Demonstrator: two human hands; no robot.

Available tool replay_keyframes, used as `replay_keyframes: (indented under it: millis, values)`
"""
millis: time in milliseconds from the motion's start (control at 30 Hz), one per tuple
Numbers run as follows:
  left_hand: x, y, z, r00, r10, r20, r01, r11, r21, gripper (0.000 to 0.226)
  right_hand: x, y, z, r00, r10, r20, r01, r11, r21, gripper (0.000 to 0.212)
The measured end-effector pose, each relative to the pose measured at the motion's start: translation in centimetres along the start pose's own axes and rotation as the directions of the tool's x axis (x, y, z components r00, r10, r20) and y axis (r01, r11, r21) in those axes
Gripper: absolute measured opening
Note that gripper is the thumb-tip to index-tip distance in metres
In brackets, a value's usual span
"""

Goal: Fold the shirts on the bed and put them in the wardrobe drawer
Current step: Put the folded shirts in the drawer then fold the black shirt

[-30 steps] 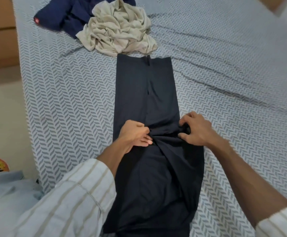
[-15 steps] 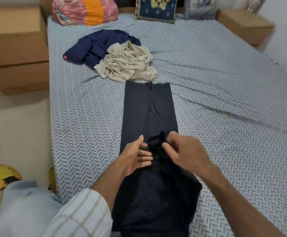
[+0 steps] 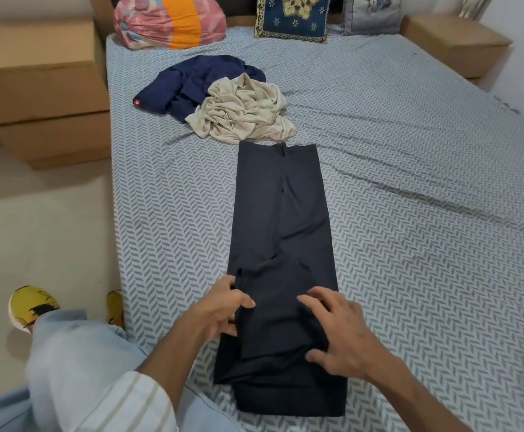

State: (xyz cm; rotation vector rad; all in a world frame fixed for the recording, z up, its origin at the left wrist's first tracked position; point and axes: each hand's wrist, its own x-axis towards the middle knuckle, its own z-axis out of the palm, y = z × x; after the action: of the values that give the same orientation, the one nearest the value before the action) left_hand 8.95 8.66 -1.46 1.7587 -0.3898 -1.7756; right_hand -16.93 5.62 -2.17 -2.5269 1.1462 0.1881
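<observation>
A dark navy shirt (image 3: 282,219) lies as a long narrow strip on the bed (image 3: 410,213), its near end doubled back on itself. My left hand (image 3: 220,307) pinches the folded cloth at its left edge. My right hand (image 3: 338,332) grips the fold at its right side, fingers curled into the fabric. Farther up the bed lie a crumpled beige shirt (image 3: 242,113) and, behind it, a crumpled blue shirt (image 3: 192,79) with a small red mark.
A wooden bedside unit (image 3: 42,88) stands left of the bed, another (image 3: 454,42) at the far right. A pink-orange bundle (image 3: 170,20) and two cushions (image 3: 292,17) sit at the headboard. My feet in yellow slippers (image 3: 30,307) stand on the floor beside the bed.
Both hands have drawn the gathered cloth toward me, laying a fold over the shirt's near end. The camera has tilted up, showing more of the bed.
</observation>
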Motion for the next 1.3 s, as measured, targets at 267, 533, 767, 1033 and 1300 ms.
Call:
replay_keyframes:
  millis: [267,533,767,1033,1300]
  values:
    - [0.4,-1.2,1.1,0.978,0.092,-0.187,-0.119,0.983,-0.141,0.044,-2.5,3.5,1.6,0.927,0.339,-0.162,-0.214,0.831,0.514,0.059]
    - [1.0,-3.4,1.1,0.941,0.230,-0.248,-0.225,0.973,0.050,0.068,-5.9,5.3,3.0,0.810,0.445,-0.381,-0.129,0.770,0.625,0.059]
    - [0.8,-3.2,1.3,0.856,0.446,-0.260,-0.286,0.829,0.481,0.046,-7.2,6.7,4.4,0.933,0.201,-0.299,-0.066,0.911,0.407,0.036]
    - [3.1,1.0,3.0,0.607,0.795,-0.013,-0.375,0.301,0.877,0.028,3.3,4.2,-1.0,0.879,0.299,-0.373,-0.099,0.877,0.470,0.011]
    - [5.9,5.0,4.1,0.821,0.571,-0.001,-0.238,0.343,0.908,0.025,16.2,1.7,-3.9,0.937,0.347,0.042,-0.346,0.901,0.261,0.020]
